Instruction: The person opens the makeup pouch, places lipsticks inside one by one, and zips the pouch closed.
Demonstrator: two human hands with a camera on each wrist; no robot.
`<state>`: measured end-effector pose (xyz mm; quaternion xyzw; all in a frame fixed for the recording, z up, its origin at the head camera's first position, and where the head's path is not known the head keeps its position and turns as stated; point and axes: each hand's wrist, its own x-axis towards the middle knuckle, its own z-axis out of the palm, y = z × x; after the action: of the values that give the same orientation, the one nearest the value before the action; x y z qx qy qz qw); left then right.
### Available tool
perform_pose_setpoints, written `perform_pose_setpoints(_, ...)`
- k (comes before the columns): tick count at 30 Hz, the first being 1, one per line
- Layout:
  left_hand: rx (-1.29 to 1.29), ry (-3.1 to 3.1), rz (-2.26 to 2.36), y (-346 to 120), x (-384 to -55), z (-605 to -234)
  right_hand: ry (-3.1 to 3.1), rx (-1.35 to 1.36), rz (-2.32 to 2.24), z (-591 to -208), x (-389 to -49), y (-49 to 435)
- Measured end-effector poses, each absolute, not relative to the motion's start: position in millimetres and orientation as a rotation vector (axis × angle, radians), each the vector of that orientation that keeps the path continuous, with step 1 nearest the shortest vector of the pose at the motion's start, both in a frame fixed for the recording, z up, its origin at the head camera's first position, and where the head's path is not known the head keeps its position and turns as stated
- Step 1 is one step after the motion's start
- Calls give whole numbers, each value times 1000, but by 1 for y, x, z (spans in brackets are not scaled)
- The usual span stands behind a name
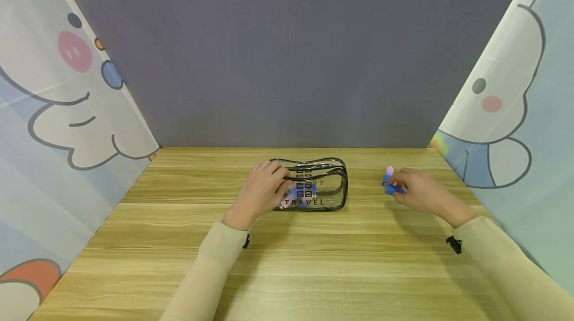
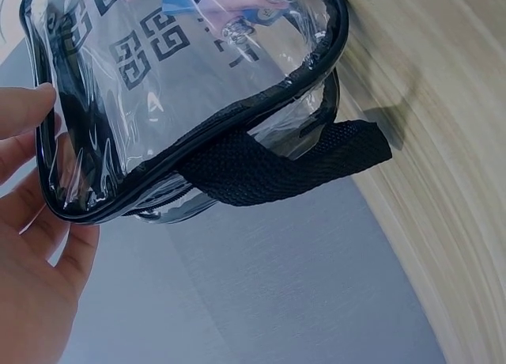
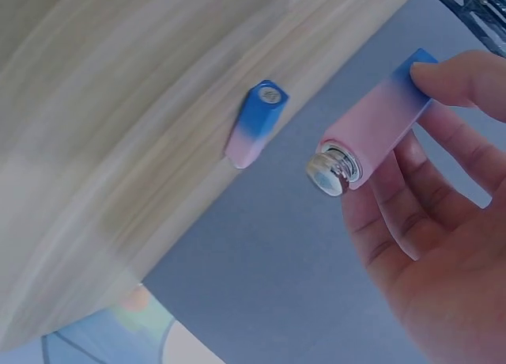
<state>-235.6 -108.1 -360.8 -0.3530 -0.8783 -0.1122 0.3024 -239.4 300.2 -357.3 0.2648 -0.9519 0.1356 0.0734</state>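
A clear travel pouch (image 1: pixel 334 194) with black piping and dark lettering stands on the wooden table. My left hand (image 1: pixel 264 189) grips its upper left edge, thumb on the near side in the left wrist view, other fingers partly hidden behind it. Through the plastic, pink and blue bottles (image 2: pixel 237 0) with silvery tops show inside. To the right of the pouch, my right hand (image 1: pixel 414 191) pinches a small pink-to-blue bottle (image 3: pixel 379 123) by its blue end, the silvery knob pointing away from the palm. A similar bottle (image 3: pixel 257 123) rests on the table just beyond that hand.
A black strap loop (image 2: pixel 292 166) sticks out from the pouch's end. Behind the wooden table (image 1: pixel 314 266) rises a grey panel (image 1: pixel 291 57). Cartoon-printed curtains (image 1: pixel 489 126) flank both sides.
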Motion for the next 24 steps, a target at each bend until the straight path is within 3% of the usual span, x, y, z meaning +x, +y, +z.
perform_pose_setpoints(24, -922, -2327, -292, -106, -235, -361, -2808, 839, 349, -322, -246, 264)
